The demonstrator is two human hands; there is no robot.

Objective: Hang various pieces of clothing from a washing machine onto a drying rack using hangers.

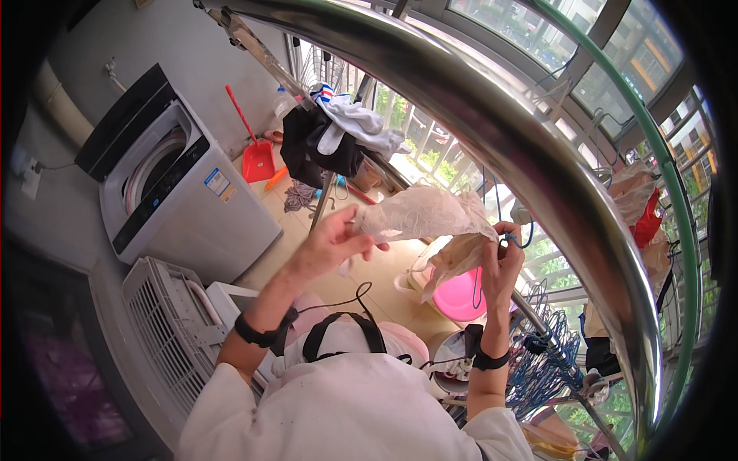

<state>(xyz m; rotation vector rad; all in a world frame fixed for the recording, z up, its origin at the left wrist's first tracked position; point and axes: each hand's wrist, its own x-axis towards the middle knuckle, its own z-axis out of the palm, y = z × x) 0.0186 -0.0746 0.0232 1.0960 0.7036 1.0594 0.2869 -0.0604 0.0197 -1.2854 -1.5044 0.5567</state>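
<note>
In front of me a thin pale garment (424, 213), crumpled and slightly see-through, is stretched between my two hands. My left hand (340, 237) grips its left end with bent fingers. My right hand (500, 259) pinches the right end, together with a blue wire clothes hanger (520, 244), whose hook end is partly hidden by the fingers. A beige part of the garment (458, 256) hangs down beside the right hand. Below it a pink basin (459, 295) stands on the floor.
A steel rail (461, 63) arches close overhead. At left stands a top-loading washing machine (190, 190) with its lid raised. Black and white clothes (340, 127) hang over a rack bar. Many blue hangers (545, 357) crowd a pole at right. A red dustpan (258, 161) lies by the wall.
</note>
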